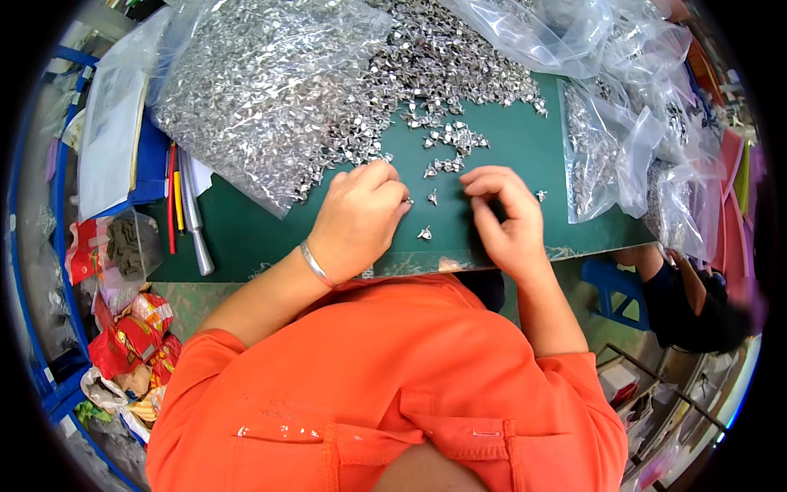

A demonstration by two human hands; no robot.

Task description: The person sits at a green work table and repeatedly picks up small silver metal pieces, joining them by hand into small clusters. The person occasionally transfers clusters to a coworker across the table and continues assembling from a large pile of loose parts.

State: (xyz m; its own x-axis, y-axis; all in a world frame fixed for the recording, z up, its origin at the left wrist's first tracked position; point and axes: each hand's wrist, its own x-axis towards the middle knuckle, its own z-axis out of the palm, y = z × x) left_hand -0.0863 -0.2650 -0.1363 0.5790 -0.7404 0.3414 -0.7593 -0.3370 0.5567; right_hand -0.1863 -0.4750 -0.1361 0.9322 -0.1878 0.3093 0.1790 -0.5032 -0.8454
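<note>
The green table (pixel 525 131) has its near edge just in front of the person's orange shirt (pixel 369 369), and both forearms cross that edge, so room on the near side is narrow. Between the left hand (pixel 361 215) and the right hand (pixel 510 215) lies a strip of bare green surface, with more of it to the right, up to the clear bags (pixel 602 156) that bound that side. On the far side the metal heap (pixel 459 66) closes off the surface, and the large plastic bag (pixel 254 90) brings its lower corner near the left wrist (the tightest spot for that arm).

The left hand has thumb and forefinger pressed together, pinching a small metal part (pixel 408 200) at the fingertips, above the strip between the hands. The right hand is half curled, thumb and forefinger apart with a gap between them.

Counting: three single parts lie loose, one upper piece (pixel 433 197) between the hands, one lower piece (pixel 425 233) toward the near edge, and one outer piece (pixel 541 196) just right of the right hand. Beyond the hands sit small clusters (pixel 456 139); the heap is too dense to count. At the left stand out one red stick (pixel 171 197), one yellow stick (pixel 178 201) and one metal rod (pixel 197 221), side by side.
</note>
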